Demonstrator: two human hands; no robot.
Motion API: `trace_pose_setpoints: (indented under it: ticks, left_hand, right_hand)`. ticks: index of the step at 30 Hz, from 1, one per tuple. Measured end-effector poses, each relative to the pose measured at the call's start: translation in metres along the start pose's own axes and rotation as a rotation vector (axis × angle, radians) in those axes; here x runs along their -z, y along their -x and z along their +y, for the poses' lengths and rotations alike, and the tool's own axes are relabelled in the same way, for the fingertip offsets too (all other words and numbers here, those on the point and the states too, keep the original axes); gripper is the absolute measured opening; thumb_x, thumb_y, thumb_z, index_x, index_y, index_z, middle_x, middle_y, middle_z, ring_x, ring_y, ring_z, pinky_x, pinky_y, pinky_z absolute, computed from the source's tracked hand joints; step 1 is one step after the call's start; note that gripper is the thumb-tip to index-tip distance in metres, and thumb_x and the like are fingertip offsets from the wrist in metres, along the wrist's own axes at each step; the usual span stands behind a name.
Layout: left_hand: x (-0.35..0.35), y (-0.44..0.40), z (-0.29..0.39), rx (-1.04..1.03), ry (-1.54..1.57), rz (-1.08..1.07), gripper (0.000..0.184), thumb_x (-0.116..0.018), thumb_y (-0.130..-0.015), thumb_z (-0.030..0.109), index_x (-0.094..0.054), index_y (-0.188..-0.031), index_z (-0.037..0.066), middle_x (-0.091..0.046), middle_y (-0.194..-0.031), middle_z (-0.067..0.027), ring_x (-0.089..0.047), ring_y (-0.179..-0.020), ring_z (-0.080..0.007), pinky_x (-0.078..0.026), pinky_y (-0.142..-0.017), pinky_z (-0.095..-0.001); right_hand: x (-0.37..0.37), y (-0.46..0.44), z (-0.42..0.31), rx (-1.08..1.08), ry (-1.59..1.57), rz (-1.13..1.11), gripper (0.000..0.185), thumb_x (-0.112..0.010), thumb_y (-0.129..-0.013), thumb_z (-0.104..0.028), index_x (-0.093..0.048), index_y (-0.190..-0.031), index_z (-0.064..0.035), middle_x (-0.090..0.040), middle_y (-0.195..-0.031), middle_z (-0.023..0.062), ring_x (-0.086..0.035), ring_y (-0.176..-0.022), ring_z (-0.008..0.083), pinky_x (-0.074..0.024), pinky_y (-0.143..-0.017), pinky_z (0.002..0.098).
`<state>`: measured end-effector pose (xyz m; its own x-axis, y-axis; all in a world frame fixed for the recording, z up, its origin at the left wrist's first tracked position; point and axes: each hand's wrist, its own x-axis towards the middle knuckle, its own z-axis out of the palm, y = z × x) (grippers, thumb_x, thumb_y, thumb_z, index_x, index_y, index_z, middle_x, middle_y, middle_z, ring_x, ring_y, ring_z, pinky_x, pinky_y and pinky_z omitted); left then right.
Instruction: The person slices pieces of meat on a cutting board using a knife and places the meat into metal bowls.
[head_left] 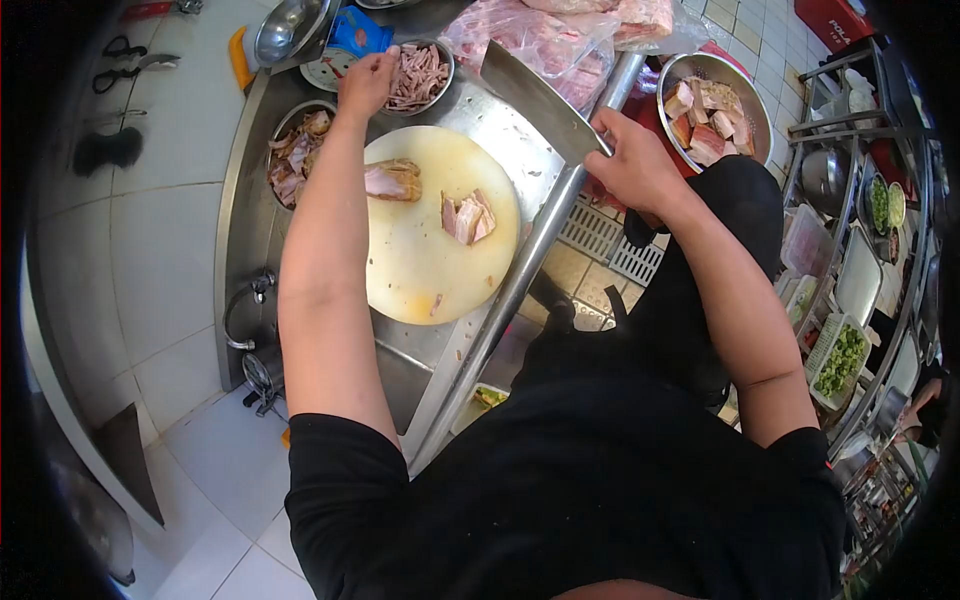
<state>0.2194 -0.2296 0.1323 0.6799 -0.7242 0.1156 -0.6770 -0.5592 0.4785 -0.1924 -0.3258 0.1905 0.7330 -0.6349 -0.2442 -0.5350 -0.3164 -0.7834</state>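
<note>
My right hand (pixel 632 158) is wrapped round the handle of a cleaver (pixel 540 100), whose broad blade points up and left over the metal counter's edge. At the near rim of a steel bowl of meat strips (pixel 418 78), my left hand (pixel 368 86) has its fingers curled in. Whether it grips the rim or some meat is hidden. Below the bowl lies a round chopping board (pixel 440 270). On it are a chunk of meat (pixel 394 181), partly covered by my left forearm, and a few cut slices of pork belly (pixel 468 217).
Left of the board sits a bowl of meat pieces (pixel 298 150). A colander of pork chunks (pixel 715 120) stands at right. Bagged meat (pixel 545 45) lies at the back. A scale (pixel 328 68) is beside the strips. Shelves with a basket of chopped greens (pixel 842 362) line the right.
</note>
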Motion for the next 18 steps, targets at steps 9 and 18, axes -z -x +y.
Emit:
trace_pose_setpoints:
  ticks: [9,18]
  left_hand:
    - [0.038,0.103,-0.021,0.177,0.106,-0.117,0.094,-0.083,-0.076,0.055,-0.052,-0.140,-0.007,-0.055,-0.141,-0.0299,-0.054,-0.132,-0.0399,-0.041,-0.112,-0.0438]
    - [0.001,0.201,-0.021,0.273,0.006,0.056,0.100,-0.086,-0.065,0.025,-0.037,-0.149,0.002,-0.046,-0.136,-0.0257,-0.048,-0.126,-0.0369,-0.041,-0.108,-0.0456]
  right_hand:
    - [0.010,0.001,0.008,-0.008,-0.087,0.059,0.037,-0.067,-0.081,-0.023,-0.059,-0.110,-0.0011,-0.068,-0.094,0.0255,-0.067,-0.093,0.0430,-0.0507,-0.082,0.0476]
    - [0.005,0.001,0.000,0.056,-0.019,0.074,0.040,-0.067,-0.082,-0.024,-0.058,-0.112,0.0004,-0.067,-0.093,0.0272,-0.066,-0.094,0.0439,-0.0504,-0.083,0.0482]
